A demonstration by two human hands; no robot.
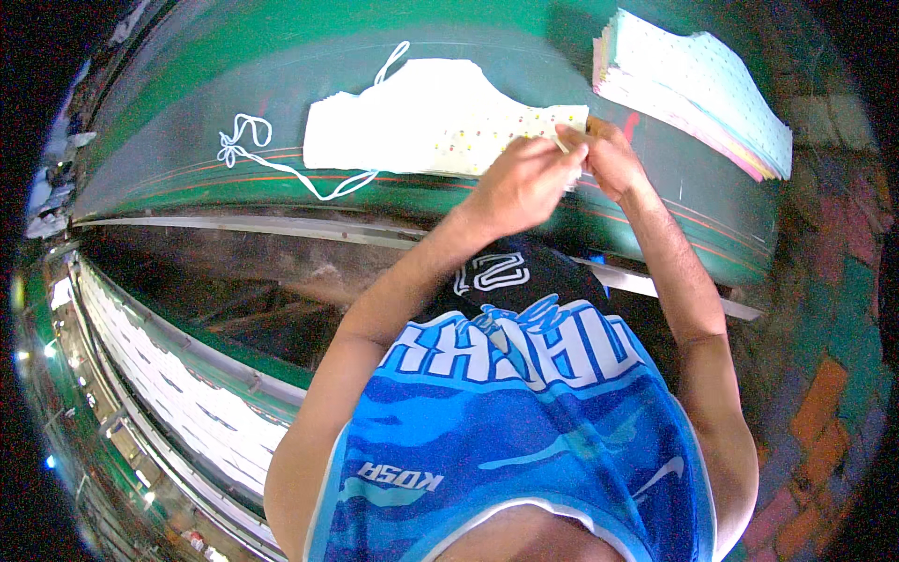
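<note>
A stack of cut white fabric [393,117] with small coloured dots lies flat on the green table. At its right end both hands meet. My left hand [526,185] is closed in a pinch, with a short bit of thin white cord [563,145] showing at the fingertips. Close against it, my right hand [613,161] curls its fingers at the stack's corner; what they grip is hidden. A loose white cord [314,189] runs out from under the stack's near edge to a tangled end at the left, and another loop [389,64] sticks out behind.
A thick stack of cut fabric pieces [698,89], pale blue on top with pink and yellow layers, lies at the far right of the green table [281,56]. A pale rail [253,223] borders the near edge. Behind at left stands another long table with white material [178,375].
</note>
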